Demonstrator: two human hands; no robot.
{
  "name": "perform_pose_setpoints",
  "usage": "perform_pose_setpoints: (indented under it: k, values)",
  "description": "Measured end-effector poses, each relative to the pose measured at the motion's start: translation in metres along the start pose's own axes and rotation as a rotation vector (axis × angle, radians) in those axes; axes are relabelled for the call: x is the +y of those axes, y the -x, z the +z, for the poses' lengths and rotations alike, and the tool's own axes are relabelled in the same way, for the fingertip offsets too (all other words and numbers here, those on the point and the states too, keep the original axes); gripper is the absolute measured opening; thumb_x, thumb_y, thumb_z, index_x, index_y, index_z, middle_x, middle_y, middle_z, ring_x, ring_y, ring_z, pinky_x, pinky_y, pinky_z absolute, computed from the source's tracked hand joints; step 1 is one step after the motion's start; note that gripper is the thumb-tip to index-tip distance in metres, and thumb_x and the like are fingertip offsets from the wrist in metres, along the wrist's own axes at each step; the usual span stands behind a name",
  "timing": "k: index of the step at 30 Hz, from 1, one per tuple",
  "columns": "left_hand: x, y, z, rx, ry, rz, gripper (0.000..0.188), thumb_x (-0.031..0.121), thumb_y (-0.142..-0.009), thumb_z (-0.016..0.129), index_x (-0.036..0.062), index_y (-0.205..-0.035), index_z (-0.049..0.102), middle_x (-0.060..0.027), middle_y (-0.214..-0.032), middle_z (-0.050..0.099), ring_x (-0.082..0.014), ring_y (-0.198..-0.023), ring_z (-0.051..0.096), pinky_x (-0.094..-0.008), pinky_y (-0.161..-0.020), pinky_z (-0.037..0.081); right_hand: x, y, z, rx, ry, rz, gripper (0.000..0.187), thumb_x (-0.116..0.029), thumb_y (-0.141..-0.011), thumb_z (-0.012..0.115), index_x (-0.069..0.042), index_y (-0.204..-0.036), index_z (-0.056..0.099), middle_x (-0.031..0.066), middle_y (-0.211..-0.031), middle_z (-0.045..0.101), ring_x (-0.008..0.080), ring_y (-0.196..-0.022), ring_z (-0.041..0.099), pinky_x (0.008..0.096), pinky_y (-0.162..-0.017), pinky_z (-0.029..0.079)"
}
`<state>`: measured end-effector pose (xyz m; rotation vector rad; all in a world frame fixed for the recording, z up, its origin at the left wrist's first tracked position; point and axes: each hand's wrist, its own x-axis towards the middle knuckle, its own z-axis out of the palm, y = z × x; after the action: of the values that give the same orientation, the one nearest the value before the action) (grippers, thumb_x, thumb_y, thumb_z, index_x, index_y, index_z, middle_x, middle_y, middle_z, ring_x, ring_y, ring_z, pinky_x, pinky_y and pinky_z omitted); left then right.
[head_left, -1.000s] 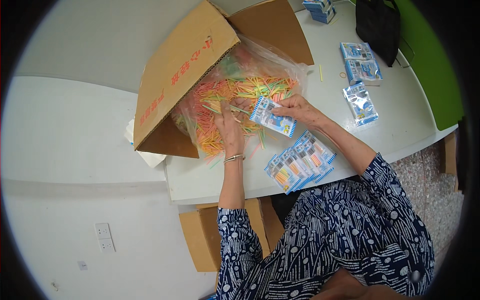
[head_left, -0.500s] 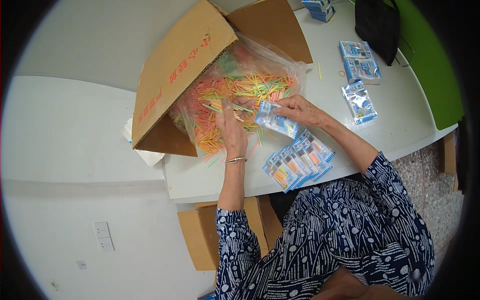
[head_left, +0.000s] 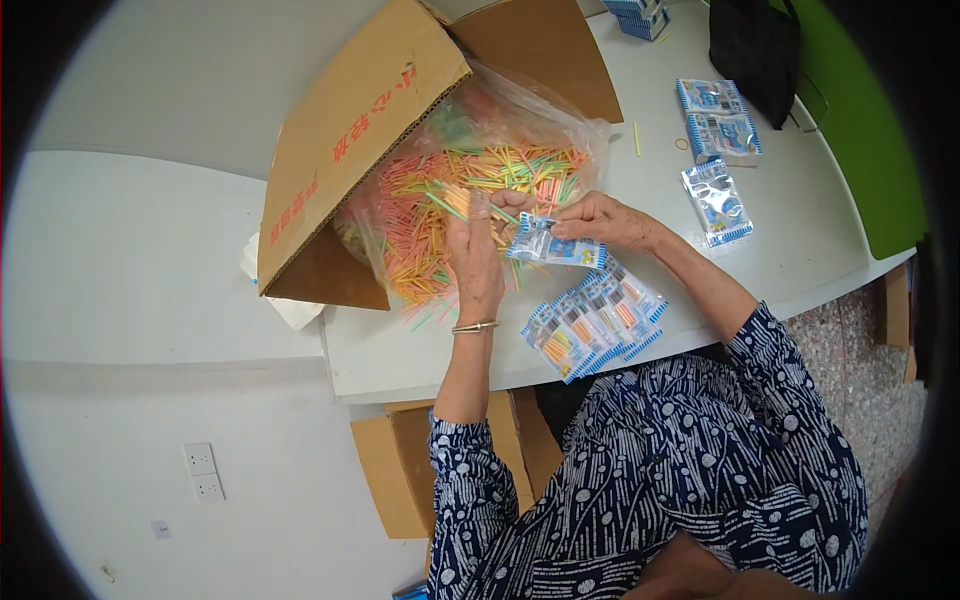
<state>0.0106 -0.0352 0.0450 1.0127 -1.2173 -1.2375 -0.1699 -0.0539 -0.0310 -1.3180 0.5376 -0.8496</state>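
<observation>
My left hand (head_left: 474, 255) is closed around a small bundle of thin coloured sticks (head_left: 452, 200), their ends poking out past the fingers. In my right hand (head_left: 610, 222) a blue-and-clear plastic packet (head_left: 558, 250) is pinched by one edge, its other end close to the left fingers. Behind both hands, a heap of pink, yellow, orange and green sticks (head_left: 415, 180) spills from a clear plastic bag (head_left: 590, 135) inside a tipped cardboard box (head_left: 350, 140). Just below the right hand lies a fan of similar packets (head_left: 590, 325) with sticks showing inside.
More blue packets (head_left: 718, 205) lie on the white table (head_left: 800, 220) at the right, near a rubber band (head_left: 682, 143) and one loose stick (head_left: 637, 140). A black bag (head_left: 755, 60) and a stack of packets (head_left: 640, 20) stand at the back. Another cardboard box (head_left: 400, 470) sits below the table.
My left hand, with the sticks, has shifted slightly right toward the packet. The packet in my right hand has tilted to lie more level.
</observation>
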Motion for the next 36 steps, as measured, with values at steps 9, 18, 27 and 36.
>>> perform_pose_setpoints:
  k: [9, 18, 27, 36]
  values:
    - [-0.007, 0.01, 0.015, -0.032, -0.012, 0.101, 0.039, 0.029, -0.1, 0.036, -0.007, -0.096, 0.052, -0.0149, -0.091, 0.061, -0.0222, -0.085, 0.064, -0.031, -0.077, 0.051, 0.003, 0.004, 0.002, -0.084, -0.178, 0.062, 0.027, -0.025, -0.089, 0.061, 0.001, -0.095, 0.069, -0.0001, -0.079, 0.065, 0.0021, -0.068, 0.055, 0.0191, -0.059, 0.044]
    - [-0.01, 0.022, 0.016, 0.097, -0.053, 0.266, 0.039, 0.03, -0.1, 0.035, -0.0063, -0.099, 0.049, -0.0169, -0.096, 0.062, -0.0236, -0.091, 0.063, -0.0326, -0.08, 0.05, -0.001, 0.009, -0.002, -0.1, -0.248, 0.07, 0.027, -0.023, -0.088, 0.062, 0.002, -0.098, 0.067, 0.0017, -0.082, 0.066, 0.0057, -0.069, 0.057, 0.0213, -0.065, 0.046]
    - [-0.002, 0.017, 0.0, 0.001, -0.03, 0.098, 0.038, 0.03, -0.099, 0.039, -0.0066, -0.098, 0.05, -0.0193, -0.094, 0.061, -0.0292, -0.091, 0.064, -0.0365, -0.081, 0.053, -0.007, 0.011, 0.0, -0.125, -0.098, 0.107, 0.025, -0.023, -0.09, 0.061, 0.0, -0.093, 0.069, -0.0034, -0.078, 0.064, 0.0011, -0.07, 0.052, 0.0191, -0.064, 0.043]
    - [0.006, 0.016, -0.001, -0.091, -0.031, 0.1, 0.036, 0.03, -0.099, 0.041, -0.0047, -0.096, 0.051, -0.0175, -0.094, 0.062, -0.0285, -0.09, 0.065, -0.0364, -0.08, 0.053, -0.006, 0.014, -0.007, -0.134, -0.047, 0.106, 0.025, -0.023, -0.09, 0.06, -0.001, -0.098, 0.069, -0.0034, -0.081, 0.065, 0.0004, -0.071, 0.054, 0.0177, -0.063, 0.044]
